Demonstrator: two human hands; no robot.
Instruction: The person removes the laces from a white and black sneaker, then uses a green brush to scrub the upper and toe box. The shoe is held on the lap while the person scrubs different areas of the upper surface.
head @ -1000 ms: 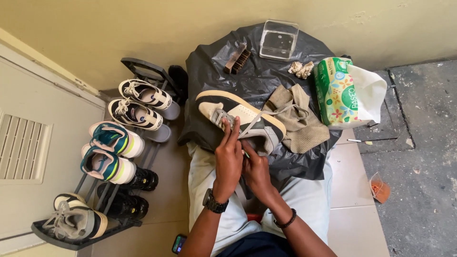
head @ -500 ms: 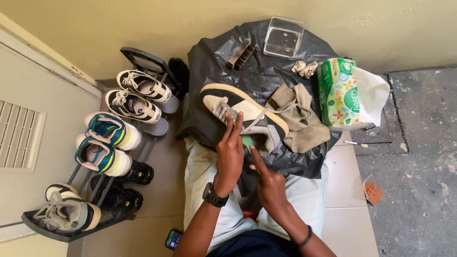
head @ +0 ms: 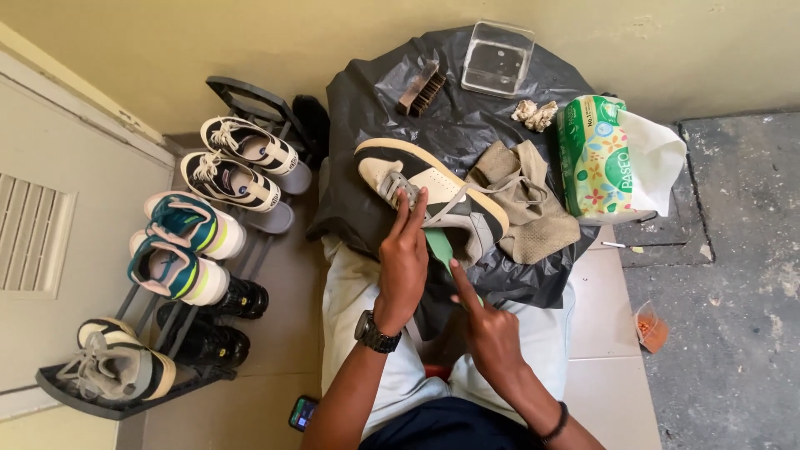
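Head view. Left hand steadies the cream-and-black sneaker lying on black plastic sheeting over the lap, fingers closed on its laces. Right hand, index extended, grip empty, touches the green insole. Best practice: brace the shoe firmly, feed the insole flat.

Cream-and-black sneaker, green insole, black plastic sheet.

Left hand raised, fingers extended upward; right hand lower, index finger pointing up
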